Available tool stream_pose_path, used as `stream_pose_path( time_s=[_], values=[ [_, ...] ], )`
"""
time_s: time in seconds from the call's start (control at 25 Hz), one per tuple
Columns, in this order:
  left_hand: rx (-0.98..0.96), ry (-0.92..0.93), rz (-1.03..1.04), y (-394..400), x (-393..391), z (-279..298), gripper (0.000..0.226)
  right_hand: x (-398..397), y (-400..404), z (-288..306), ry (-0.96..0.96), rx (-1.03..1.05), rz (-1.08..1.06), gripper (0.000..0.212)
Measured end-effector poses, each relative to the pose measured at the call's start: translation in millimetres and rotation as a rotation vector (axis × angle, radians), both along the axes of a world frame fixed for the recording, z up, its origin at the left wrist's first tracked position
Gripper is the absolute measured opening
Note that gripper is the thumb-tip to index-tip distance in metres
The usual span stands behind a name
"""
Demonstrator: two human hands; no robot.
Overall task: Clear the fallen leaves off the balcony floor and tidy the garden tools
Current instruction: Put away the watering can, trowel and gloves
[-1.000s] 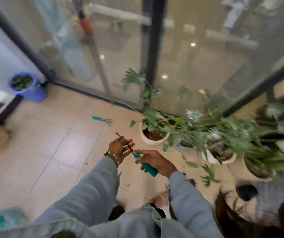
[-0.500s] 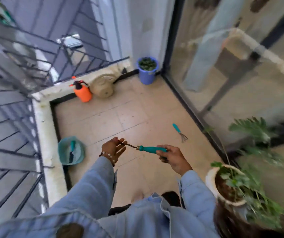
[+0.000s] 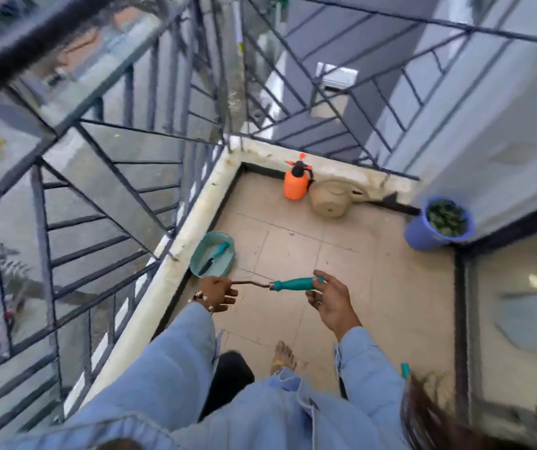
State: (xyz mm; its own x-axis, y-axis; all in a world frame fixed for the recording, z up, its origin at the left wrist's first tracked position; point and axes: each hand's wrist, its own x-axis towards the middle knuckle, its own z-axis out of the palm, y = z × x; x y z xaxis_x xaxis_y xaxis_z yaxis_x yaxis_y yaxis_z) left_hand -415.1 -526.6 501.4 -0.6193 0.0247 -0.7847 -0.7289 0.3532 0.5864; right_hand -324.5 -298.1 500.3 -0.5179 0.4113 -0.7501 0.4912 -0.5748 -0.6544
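I hold a small garden tool [image 3: 293, 283] with a teal handle and a bent metal shaft level in front of me. My right hand [image 3: 329, 300] pinches the teal handle between thumb and fingertips. My left hand [image 3: 217, 293] grips the metal working end, which is hidden inside the fingers. Just beyond the left hand, a teal basin [image 3: 212, 258] sits on the tiled floor against the parapet, with another teal-handled tool [image 3: 215, 254] lying in it.
An orange spray bottle [image 3: 295, 181] and a beige watering can [image 3: 330, 198] stand in the far corner. A blue bucket of leaves [image 3: 436, 224] sits by the wall at right. A metal railing [image 3: 98, 177] tops the parapet at left; glass doors close off the right.
My view has swung left from the potted plants toward the railing corner. The teal basin is now close to my left hand. Both hands keep hold of the tool.
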Motion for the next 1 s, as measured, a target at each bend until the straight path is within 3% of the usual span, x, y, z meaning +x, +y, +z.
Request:
stream_pose_path(
  time_s=[0.28, 0.44, 0.6, 0.76, 1.0],
  values=[
    [-0.064, -0.055, 0.341, -31, -44, -35, 0.025, -152, -13, -9, -0.047, -0.04, 0.258, 0.021],
    [-0.076, -0.115, 0.494, -48, -95, -68, 0.019, -229, -40, -39, -0.061, -0.068, 0.262, 0.02],
    [-0.03, -0.178, 0.631, -62, -154, -108, 0.031, -305, -64, -89, -0.056, -0.095, 0.27, 0.021],
    [0.023, -0.227, 0.765, -68, -197, -154, 0.041, -369, -86, -153, -0.083, -0.111, 0.317, 0.027],
    [-0.06, -0.298, 0.856, -83, -265, -352, 0.041, -465, -131, -362, -0.179, -0.116, 0.513, 0.03]
  ],
)
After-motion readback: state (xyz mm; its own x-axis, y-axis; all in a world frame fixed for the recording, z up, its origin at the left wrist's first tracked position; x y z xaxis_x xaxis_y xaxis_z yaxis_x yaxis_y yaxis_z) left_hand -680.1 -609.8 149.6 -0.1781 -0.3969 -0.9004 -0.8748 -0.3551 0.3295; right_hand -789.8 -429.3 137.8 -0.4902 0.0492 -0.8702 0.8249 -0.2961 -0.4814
